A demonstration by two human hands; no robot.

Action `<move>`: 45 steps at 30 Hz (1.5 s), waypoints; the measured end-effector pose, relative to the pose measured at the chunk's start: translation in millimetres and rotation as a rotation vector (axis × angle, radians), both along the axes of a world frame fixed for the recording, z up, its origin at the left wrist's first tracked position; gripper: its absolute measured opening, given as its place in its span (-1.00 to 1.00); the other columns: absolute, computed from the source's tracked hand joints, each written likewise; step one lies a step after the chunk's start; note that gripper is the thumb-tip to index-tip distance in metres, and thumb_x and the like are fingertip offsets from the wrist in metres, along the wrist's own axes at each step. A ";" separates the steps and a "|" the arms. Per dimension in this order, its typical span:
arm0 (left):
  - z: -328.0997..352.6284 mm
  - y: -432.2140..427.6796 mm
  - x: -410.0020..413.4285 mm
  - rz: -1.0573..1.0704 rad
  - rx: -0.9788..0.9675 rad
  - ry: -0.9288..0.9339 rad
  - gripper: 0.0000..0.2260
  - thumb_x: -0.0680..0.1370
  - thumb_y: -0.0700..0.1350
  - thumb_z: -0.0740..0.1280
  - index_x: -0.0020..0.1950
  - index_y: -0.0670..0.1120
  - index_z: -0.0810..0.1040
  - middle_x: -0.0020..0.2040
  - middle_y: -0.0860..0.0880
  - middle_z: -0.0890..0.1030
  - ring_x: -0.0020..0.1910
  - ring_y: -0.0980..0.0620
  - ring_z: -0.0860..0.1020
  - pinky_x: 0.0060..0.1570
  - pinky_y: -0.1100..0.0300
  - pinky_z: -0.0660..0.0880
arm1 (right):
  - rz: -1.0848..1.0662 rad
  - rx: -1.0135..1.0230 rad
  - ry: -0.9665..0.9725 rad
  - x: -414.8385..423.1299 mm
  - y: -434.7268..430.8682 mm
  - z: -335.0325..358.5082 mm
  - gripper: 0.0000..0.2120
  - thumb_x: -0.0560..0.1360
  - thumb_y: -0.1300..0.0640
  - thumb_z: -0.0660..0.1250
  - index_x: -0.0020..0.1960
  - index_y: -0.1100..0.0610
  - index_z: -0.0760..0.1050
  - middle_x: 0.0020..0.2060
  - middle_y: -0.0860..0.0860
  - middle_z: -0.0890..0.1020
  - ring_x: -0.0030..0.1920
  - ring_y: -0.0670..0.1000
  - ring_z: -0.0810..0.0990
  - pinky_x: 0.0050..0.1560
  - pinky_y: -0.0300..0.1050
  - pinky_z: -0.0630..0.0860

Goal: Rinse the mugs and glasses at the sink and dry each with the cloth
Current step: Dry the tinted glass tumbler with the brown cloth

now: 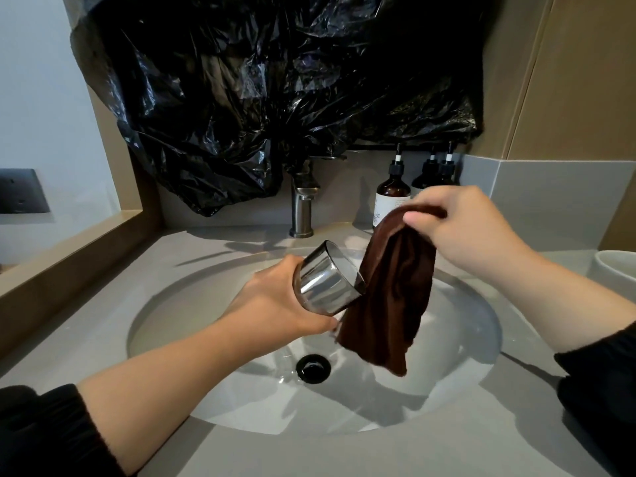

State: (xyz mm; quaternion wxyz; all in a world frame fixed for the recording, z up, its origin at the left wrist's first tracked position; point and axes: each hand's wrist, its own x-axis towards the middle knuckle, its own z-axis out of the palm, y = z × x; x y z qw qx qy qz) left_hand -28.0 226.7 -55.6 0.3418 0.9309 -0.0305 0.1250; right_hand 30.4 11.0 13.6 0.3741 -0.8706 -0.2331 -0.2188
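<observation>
Left hand: the left hand (275, 301) was wrapped round the base end of the glass, fingers curled, holding it out over the basin.
Glass: the smoky glass (325, 280) lay tipped on its side in that grip with its mouth turned toward the cloth. I took that as a way to let drips run out and to offer the opening for wiping.
Cloth: the brown cloth (392, 290) hung in a long fold right at the glass's rim. I couldn't tell whether it touched. It looked ready to go in, so drying seemed about to begin.
Right hand: the right hand (461, 228) pinched the cloth's top edge between thumb and curled fingers, held high so the rest hung free above the sink.
Wall: a dark switch plate (22, 191) sat on the pale wall to the far left.
Sink: the white sink (161, 325) shone wet around a black drain (313, 368), set into a grey counter (344, 456).
Tap: no stream showed from the steel tap (303, 201).
Bottles: amber pump bottles (392, 197) stood at the back, right of the tap.
Far right: a white rim (616, 270) showed, possibly a mug.
Above: black plastic (275, 80) was draped over the wall behind the tap.
</observation>
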 end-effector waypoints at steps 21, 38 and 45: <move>0.2 -5.8 -3.7 -0.093 -0.008 -0.145 -0.45 0.22 0.09 0.56 0.06 0.31 0.32 -0.09 0.25 0.54 -0.07 0.29 0.52 -0.09 0.35 0.48 | 0.154 -0.043 0.190 -11.5 39.2 -32.9 -0.76 0.38 0.18 0.48 -0.09 -0.11 0.54 0.12 -0.10 0.44 0.14 -0.14 0.42 0.08 -0.38 0.29; -4.6 -3.6 -0.7 -0.045 0.083 -0.125 -0.41 0.23 0.12 0.55 0.19 0.15 0.41 -0.06 0.17 0.54 -0.06 0.15 0.54 0.00 0.10 0.54 | 0.025 0.088 0.433 -5.9 21.7 -28.6 -0.68 0.36 -0.15 0.45 -0.14 0.08 0.49 -0.22 0.02 0.62 -0.22 -0.02 0.57 -0.18 -0.16 0.45; -3.5 1.8 -1.5 -0.040 0.048 -0.090 -0.46 0.23 0.11 0.55 0.11 0.21 0.37 -0.10 0.20 0.53 -0.09 0.23 0.52 -0.06 0.22 0.52 | 0.324 -0.406 0.322 -29.4 16.6 -16.5 -0.71 0.49 0.17 0.37 0.15 -0.11 0.52 0.06 -0.17 0.46 0.09 -0.18 0.48 0.06 -0.40 0.39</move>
